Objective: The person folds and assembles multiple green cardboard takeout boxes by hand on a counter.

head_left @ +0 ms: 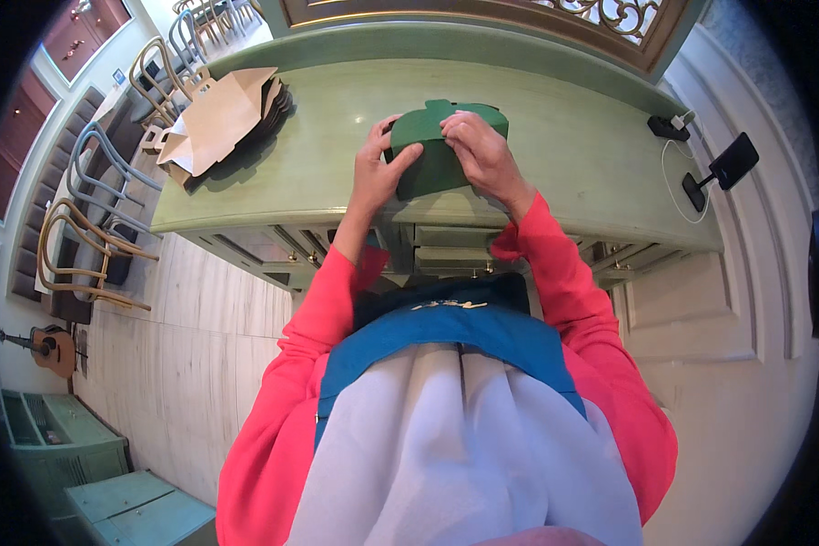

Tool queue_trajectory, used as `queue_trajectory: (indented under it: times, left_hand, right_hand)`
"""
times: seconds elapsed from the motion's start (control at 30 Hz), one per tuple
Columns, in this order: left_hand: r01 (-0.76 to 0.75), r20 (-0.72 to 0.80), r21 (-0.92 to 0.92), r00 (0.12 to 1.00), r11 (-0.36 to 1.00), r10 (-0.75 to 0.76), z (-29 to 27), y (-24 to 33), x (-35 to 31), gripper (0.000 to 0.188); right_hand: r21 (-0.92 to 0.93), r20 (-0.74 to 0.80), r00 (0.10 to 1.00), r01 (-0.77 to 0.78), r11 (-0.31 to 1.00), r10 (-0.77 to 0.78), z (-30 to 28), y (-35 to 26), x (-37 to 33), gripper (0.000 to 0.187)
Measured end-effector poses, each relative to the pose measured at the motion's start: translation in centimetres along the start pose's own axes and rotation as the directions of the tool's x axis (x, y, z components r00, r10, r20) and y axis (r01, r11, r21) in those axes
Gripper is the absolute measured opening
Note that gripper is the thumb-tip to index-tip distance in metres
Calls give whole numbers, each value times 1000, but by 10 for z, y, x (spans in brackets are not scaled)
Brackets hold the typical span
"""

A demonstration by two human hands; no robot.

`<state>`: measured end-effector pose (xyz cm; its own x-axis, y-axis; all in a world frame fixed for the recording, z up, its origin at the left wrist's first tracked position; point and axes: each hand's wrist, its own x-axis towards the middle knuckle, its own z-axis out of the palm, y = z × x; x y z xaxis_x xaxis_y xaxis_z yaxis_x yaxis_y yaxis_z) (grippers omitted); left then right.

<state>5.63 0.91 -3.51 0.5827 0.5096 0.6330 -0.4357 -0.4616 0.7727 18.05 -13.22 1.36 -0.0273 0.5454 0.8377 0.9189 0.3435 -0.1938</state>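
Observation:
A dark green folded carton box (pixel 432 170) with a tab at its top stands on the pale green counter (pixel 337 100), close to the front edge. My left hand (pixel 379 166) grips the box's left side, thumb on the front face and fingers behind. At the upper right of the box, my right hand (pixel 480 151) has its fingers curled in and pressed on the top edge. Part of the box's right side is hidden behind that hand.
A stack of flat brown cartons (pixel 218 120) lies at the counter's left end. To the right are a black power socket block (pixel 667 127), a white cable and a phone on a stand (pixel 733 160). Drawers with knobs sit under the counter; chairs (pixel 82 246) stand on the left.

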Motion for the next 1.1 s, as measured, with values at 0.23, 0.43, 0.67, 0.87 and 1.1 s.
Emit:
queue_trajectory:
  times: [0.23, 0.43, 0.67, 0.87, 1.1]
  left_hand:
    - [99, -41, -91, 994, 991, -103, 3, -4, 0, 25]
    - [164, -20, -256, 984, 953, -175, -5, -6, 7, 23]
    - [65, -4, -141, 998, 988, -66, -5, -14, 5, 26]
    - [16, -74, -102, 997, 995, -24, -1, -22, 1, 34]
    - [38, -75, -96, 996, 995, -45, 8, -15, -6, 56]
  right_hand:
    - [-12, 30, 998, -54, 998, 54, -1, 3, -3, 12]
    - [173, 74, 973, -229, 958, 219, -10, 4, -1, 10]
    - [244, 44, 955, -294, 924, 292, -5, -5, -1, 11]
    - [-176, 80, 972, 232, 957, -221, 5, -21, 0, 18]
    - [-150, 118, 969, 231, 961, -215, 10, -37, -4, 18]
